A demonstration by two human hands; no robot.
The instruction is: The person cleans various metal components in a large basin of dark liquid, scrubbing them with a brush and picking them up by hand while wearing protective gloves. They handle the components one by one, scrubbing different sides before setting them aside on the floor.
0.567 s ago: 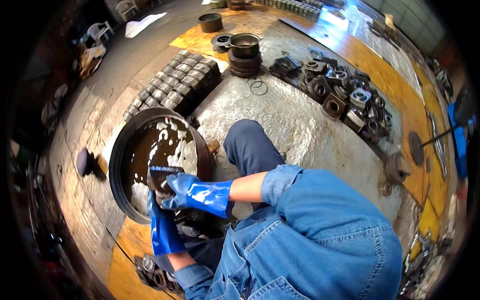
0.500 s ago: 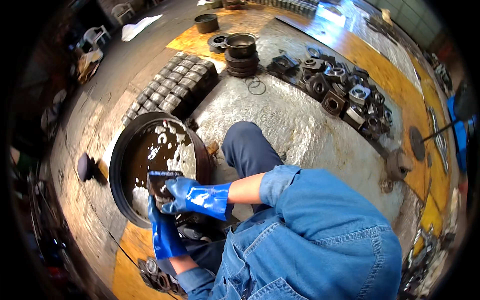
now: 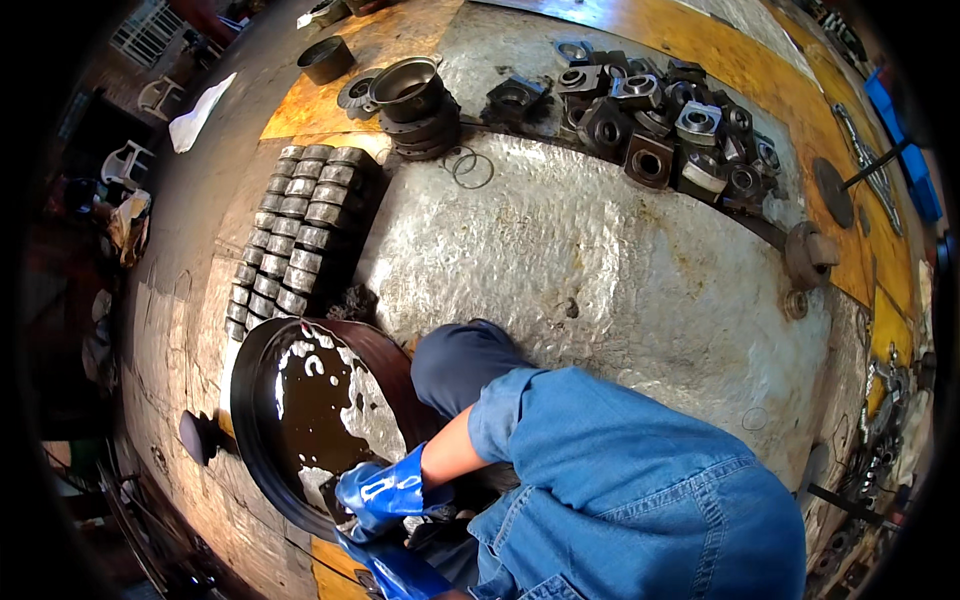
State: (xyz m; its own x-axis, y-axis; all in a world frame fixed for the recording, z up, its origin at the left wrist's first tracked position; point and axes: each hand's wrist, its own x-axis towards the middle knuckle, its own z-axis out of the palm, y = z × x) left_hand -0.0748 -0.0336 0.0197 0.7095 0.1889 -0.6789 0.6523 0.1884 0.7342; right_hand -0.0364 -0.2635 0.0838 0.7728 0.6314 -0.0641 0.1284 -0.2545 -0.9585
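Observation:
A round dark tub (image 3: 262, 400) of brown liquid with pale foam on it stands at my left knee. Over its near rim my right hand (image 3: 365, 492), in a blue rubber glove, is closed on a dark metal part (image 3: 334, 496). Only a corner of that part shows; the glove covers the rest. My left hand (image 3: 372, 550), gloved alike, is just below the right one at the same part, its fingers partly hidden.
Rows of stacked metal rings (image 3: 300, 225) stand beyond the tub. Stacked round housings (image 3: 415, 105) and loose thin rings (image 3: 472, 168) lie farther off. Square bearing housings (image 3: 650, 125) are heaped at the far right. A dark knob-shaped piece (image 3: 197, 437) sits left of the tub.
Both hands have drawn back with the metal part from over the liquid to the tub's near rim. The view has shifted, so more of the metal sheet shows.

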